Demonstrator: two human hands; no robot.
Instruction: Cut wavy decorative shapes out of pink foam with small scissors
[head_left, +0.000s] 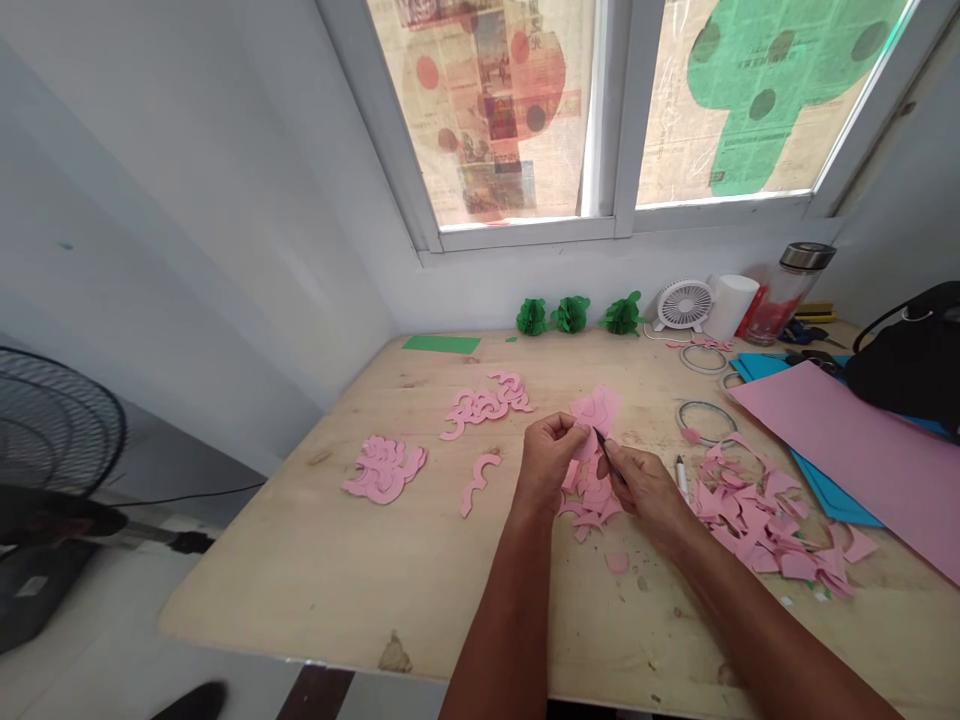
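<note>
My left hand (551,452) pinches a piece of pink paper (602,403) with curved lines drawn on it, holding it above the table. My right hand (643,487) is closed around a pair of dark scissors (601,437), whose blades meet the paper's edge; their handles are mostly hidden in the fingers. Below both hands lie pink offcuts (592,497). To the left are a single wavy pink strip (474,484), a spread of curved pink cut-outs (484,403) and a stacked pile of similar cut-outs (384,470).
Pink scraps (772,520) and a white marker (682,476) lie right of my hands, near a tape roll (707,422). Pink sheets (862,440) overlap blue ones. Green paper ornaments (572,314), a small fan (684,304) and a glass bottle (787,295) line the wall.
</note>
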